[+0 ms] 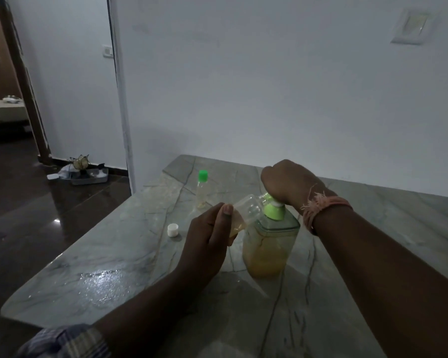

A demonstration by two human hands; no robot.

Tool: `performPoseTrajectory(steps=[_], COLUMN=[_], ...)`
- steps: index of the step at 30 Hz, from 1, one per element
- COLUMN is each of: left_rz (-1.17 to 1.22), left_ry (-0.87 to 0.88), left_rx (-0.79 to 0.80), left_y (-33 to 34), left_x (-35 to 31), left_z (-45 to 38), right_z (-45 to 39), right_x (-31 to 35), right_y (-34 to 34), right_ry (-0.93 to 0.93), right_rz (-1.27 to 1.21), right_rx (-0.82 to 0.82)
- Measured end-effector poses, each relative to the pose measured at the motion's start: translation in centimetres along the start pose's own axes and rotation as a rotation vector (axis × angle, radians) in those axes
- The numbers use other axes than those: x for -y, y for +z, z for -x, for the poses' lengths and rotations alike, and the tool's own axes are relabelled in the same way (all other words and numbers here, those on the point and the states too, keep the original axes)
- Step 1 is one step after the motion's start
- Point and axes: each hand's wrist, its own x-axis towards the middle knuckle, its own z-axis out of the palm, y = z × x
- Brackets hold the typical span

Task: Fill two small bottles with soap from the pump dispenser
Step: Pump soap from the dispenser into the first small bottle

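A grey veined stone counter [93, 257] is shown against a pale wall [269, 86], its left edge bordering a dark glossy floor [44, 210]; a wet sheen is seen near the counter's front left corner. A doorway [8, 81] opens at the far left, and a tray of small items [88, 174] is set on the floor by the wall. Towards the far left corner of the counter a capped bottle [201, 189] with a green top is stood upright, and a loose white cap [173, 230] lies nearer the left edge, apart from it. The dispenser [268, 244], part-filled with yellow soap, is placed near the counter's middle. An open bottle [243, 215] is held tilted, its mouth brought up to the green pump [273, 208]; a little yellow soap is visible inside. The left hand [207, 241] is curled around this bottle, the thumb laid along its side. The right hand [287, 182], fingers folded under, is pressed down on the pump head; a frayed pink thread [321, 205] is tied at the wrist. A checked sleeve [67, 342] is seen at the lower left.
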Motion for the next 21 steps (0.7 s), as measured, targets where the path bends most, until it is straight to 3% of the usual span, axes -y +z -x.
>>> performPoseTrajectory(steps=[10, 18, 21], left_rz=[-0.03, -0.029, -0.031], left_ry=[0.001, -0.001, -0.012], left_rx=[-0.003, -0.016, 0.001], left_y=[-0.1, 0.0, 0.1], left_x=[-0.3, 0.0, -0.3], left_z=[0.0, -0.1, 0.0], right_z=[0.4, 0.3, -0.2], right_x=[0.2, 0.4, 0.2], right_y=[-0.3, -0.7, -0.6], right_ry=[0.064, -0.026, 0.025], right_rz=[-0.029, 0.053, -0.054], right_rx=[-0.061, -0.013, -0.05])
